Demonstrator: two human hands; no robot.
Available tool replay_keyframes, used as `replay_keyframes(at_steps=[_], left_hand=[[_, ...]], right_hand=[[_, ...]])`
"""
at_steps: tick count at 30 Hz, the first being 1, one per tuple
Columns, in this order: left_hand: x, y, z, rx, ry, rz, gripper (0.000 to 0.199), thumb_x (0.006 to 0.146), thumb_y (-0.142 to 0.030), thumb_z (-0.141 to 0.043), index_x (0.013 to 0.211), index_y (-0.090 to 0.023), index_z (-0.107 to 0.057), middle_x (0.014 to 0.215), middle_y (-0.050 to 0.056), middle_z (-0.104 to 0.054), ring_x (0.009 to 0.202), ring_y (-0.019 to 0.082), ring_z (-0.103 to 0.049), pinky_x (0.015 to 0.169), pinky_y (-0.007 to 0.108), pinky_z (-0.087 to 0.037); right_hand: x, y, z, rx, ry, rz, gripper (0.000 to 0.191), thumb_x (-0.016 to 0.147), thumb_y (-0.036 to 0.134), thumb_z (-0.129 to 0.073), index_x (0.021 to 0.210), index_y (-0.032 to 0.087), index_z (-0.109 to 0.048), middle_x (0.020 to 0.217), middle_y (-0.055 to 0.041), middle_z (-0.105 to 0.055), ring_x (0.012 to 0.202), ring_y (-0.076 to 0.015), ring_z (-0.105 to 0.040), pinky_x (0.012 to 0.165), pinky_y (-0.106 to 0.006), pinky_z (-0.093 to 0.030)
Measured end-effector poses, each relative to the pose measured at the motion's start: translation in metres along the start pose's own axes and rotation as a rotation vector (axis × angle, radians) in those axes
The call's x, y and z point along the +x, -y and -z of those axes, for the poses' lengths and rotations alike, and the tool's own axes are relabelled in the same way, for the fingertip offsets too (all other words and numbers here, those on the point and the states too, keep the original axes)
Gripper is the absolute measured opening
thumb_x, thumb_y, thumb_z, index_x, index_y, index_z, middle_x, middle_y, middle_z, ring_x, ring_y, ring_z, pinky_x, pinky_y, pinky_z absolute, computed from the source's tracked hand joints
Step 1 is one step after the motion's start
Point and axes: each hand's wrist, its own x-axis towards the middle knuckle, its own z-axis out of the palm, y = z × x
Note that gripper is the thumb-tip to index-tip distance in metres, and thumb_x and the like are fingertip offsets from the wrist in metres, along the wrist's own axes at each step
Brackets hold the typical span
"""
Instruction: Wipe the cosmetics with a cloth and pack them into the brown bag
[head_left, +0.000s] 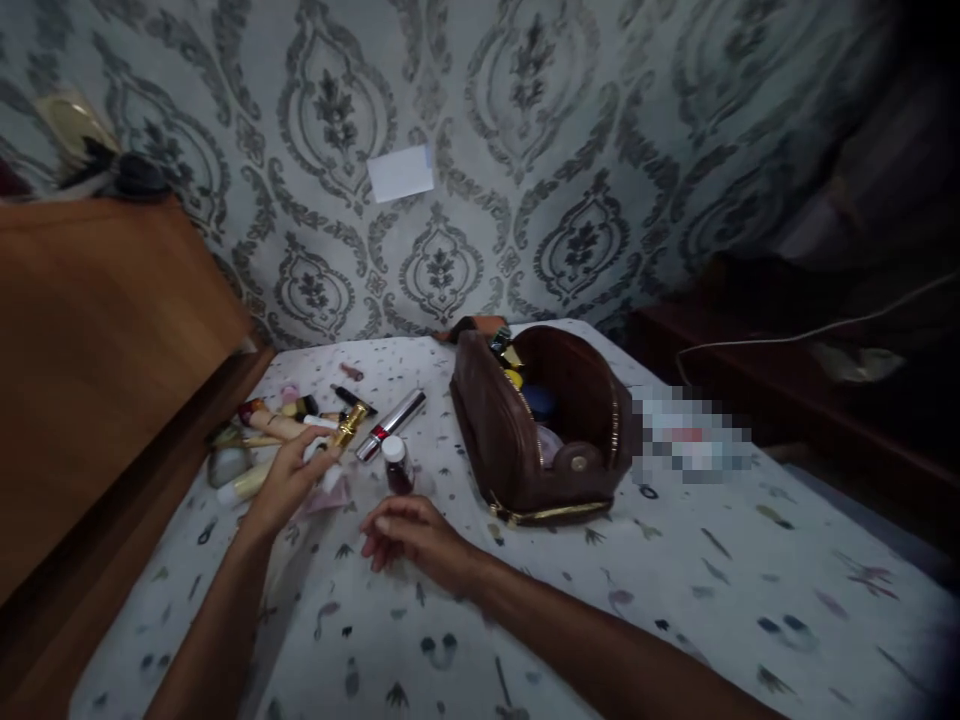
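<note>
1. Damask wallpaper (581, 150) across the top of the head view, with a printed sheet (675, 570) spread below.
2. Left of center, gold tube (349, 425) gripped in the fingers of the left hand (296, 468).
3. Lower center, right hand (412, 533) well apart from the left, loosely curled and apparently empty, just beside a white-capped bottle (398, 467); contact impossible to tell.
4. Right of center, brown bag (486, 430) gaping, with a blue item (538, 402) among several inside.
5. Seemingly partway along: some things bagged, but silver tube (392, 424) and left-side cosmetics (247, 485) still loose outside.
</note>
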Motion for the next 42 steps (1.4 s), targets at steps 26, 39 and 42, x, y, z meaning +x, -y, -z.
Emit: replay_keyframes(at_steps=[26, 39, 42], left_hand=[[-0.071, -0.031, -0.063, 0.073, 0.099, -0.272, 0.033, 0.102, -0.036, -0.033, 0.074, -0.024, -0.047, 0.063, -0.002, -0.050, 0.057, 0.015, -0.049, 0.058, 0.029, -0.035], [-0.065, -0.009, -0.069, -0.540, 0.226, 0.097, 0.044, 0.091, -0.060, -0.051, 0.076, -0.019, -0.057, 0.058, -0.003, -0.055, 0.053, 0.012, -0.051, 0.053, 0.024, -0.041], [-0.068, -0.012, -0.067, -0.515, 0.182, 0.067, 0.042, 0.094, -0.055, -0.050, 0.075, -0.018, -0.056, 0.061, -0.003, -0.055, 0.058, 0.012, -0.052, 0.057, 0.023, -0.040]], right_hand=[[-0.033, 0.021, -0.013, -0.483, -0.389, 0.283, 0.040, 0.085, 0.061, -0.063, 0.094, 0.023, -0.059, 0.061, 0.0026, -0.053, 0.048, -0.0129, -0.048, 0.047, -0.026, -0.037], [-0.027, 0.022, -0.004, -0.426, -0.347, 0.324, 0.037, 0.083, 0.056, -0.069, 0.089, 0.022, -0.058, 0.060, 0.0035, -0.053, 0.047, -0.0113, -0.048, 0.043, -0.023, -0.038], [-0.027, 0.024, -0.004, -0.384, -0.333, 0.314, 0.039, 0.084, 0.057, -0.068, 0.095, 0.021, -0.059, 0.061, 0.0033, -0.056, 0.048, -0.0112, -0.050, 0.044, -0.022, -0.039]])
